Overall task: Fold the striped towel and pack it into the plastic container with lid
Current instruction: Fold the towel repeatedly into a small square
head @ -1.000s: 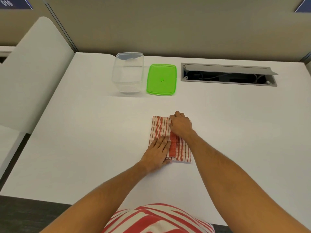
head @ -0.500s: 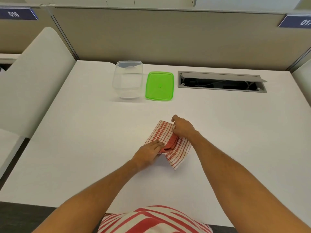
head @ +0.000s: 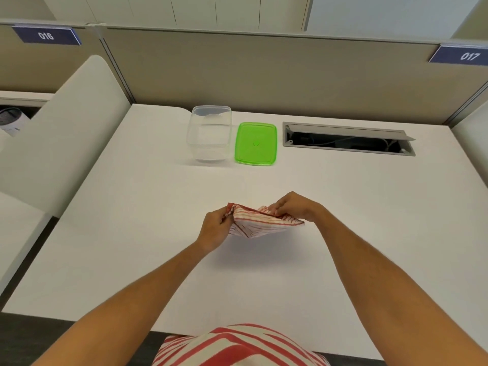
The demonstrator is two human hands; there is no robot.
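Two hands pinch the folded striped towel point(head: 260, 223) just above the white desk point(head: 132, 233), left hand point(head: 215, 228) on its left end and right hand point(head: 294, 207) on its right, long side running across, while the clear plastic container point(head: 210, 136) waits open farther back, a bit left, beside its green lid point(head: 255, 143).

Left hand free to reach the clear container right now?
Probably not yet. The left hand pinches the striped towel along with the right hand. The path to the container itself looks unobstructed across bare table.
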